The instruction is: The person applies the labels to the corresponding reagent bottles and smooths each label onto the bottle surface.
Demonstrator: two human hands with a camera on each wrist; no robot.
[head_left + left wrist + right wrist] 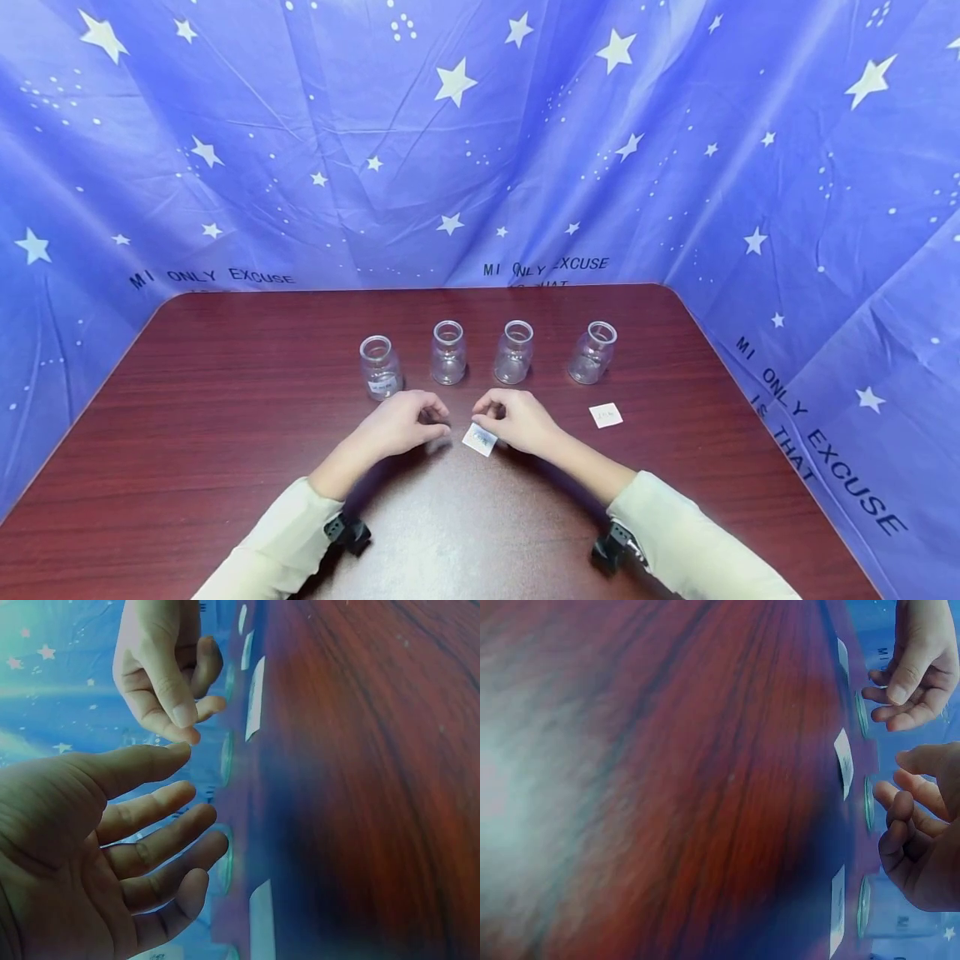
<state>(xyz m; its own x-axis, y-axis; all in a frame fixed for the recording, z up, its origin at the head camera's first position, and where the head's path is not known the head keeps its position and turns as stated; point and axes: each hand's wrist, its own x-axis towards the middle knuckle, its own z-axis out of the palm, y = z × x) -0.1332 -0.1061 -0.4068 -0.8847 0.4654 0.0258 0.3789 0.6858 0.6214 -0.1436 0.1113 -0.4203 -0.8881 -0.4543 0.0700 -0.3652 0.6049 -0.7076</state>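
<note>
Left hand (pixel 401 422) and right hand (pixel 522 422), loosely curled, empty.
The right overlaps a paper label (pixel 480 441) I can't read; the left hides part of a jar (pixel 378 362).

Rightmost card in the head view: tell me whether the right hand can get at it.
Likely yes: the right hand appears to hold nothing, and nothing covers the card or seems to block the way.
</note>
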